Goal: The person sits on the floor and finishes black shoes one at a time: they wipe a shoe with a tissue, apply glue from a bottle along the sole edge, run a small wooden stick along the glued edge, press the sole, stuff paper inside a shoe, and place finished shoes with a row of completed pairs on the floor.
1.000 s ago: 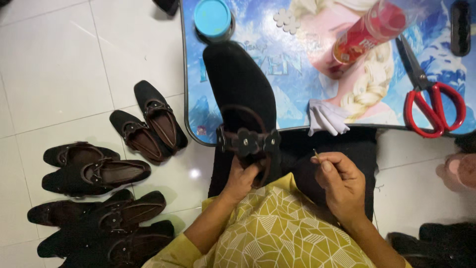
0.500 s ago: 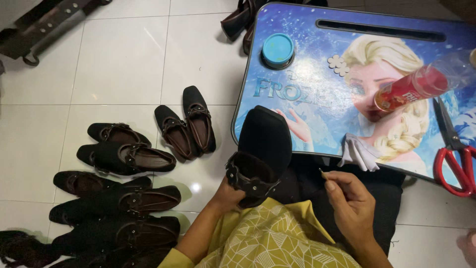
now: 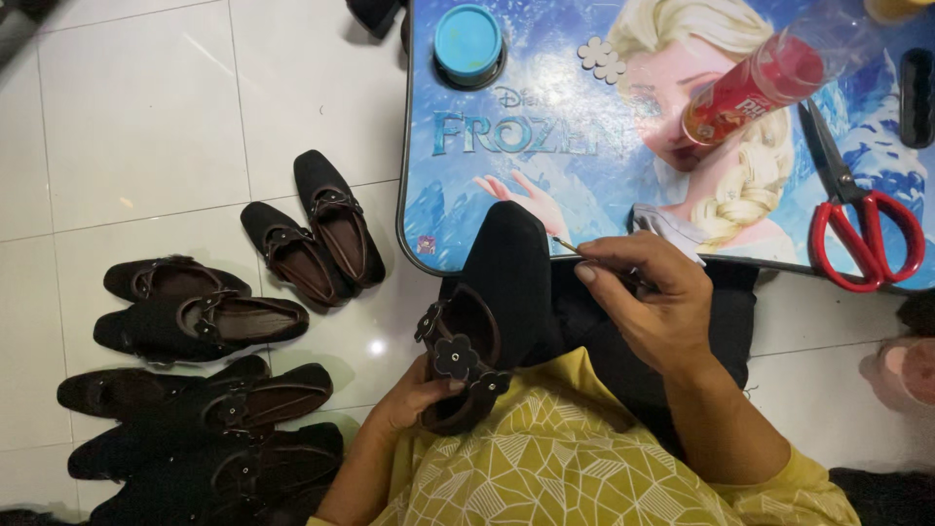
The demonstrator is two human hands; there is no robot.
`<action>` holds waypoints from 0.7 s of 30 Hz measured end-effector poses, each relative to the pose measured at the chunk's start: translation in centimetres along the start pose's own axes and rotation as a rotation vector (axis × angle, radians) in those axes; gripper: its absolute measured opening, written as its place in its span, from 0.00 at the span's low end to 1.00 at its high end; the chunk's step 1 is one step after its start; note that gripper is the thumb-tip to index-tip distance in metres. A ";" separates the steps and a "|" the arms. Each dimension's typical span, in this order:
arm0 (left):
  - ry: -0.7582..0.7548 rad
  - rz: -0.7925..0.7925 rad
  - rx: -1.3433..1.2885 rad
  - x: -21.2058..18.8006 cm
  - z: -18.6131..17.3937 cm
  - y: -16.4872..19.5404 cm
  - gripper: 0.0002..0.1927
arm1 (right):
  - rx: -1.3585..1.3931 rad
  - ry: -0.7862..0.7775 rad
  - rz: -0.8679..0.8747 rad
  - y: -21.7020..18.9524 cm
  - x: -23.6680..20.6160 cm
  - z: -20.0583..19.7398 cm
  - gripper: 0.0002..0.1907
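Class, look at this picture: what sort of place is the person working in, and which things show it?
Probably a home shoe-finishing spot on a tiled floor: rows of black shoes, a low cartoon-printed table with red scissors, and the left hand holding a black shoe.

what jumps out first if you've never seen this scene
The bright blue cartoon-printed table at top right catches the eye first, with red-handled scissors lying at its right end. Just below it, the left hand holds a black flower-trimmed shoe on the lap while the right hand pinches a thin needle above it. On the white tiled floor to the left lie rows of matching dark shoes.
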State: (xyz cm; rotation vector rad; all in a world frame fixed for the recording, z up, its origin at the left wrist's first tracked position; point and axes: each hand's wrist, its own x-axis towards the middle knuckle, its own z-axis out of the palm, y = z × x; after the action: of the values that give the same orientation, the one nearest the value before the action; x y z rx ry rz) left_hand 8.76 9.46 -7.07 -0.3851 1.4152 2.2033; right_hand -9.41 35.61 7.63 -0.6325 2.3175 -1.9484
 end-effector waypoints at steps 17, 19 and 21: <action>-0.046 -0.110 0.136 1.2 -0.1 -0.9 0.28 | -0.149 -0.063 0.089 0.8 0.2 -0.9 0.08; -0.032 -0.146 0.091 1.3 0.0 -1.0 0.28 | -0.102 -0.042 0.175 0.9 0.1 -0.9 0.08; -0.002 -0.174 0.106 1.4 0.1 -1.1 0.27 | -0.080 -0.035 0.230 1.2 0.1 -0.9 0.08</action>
State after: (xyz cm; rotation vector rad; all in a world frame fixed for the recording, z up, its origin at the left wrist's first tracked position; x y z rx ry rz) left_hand 8.16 10.27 -8.51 -0.4507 1.4338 1.9815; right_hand -10.08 36.57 6.72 -0.3808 2.3386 -1.7392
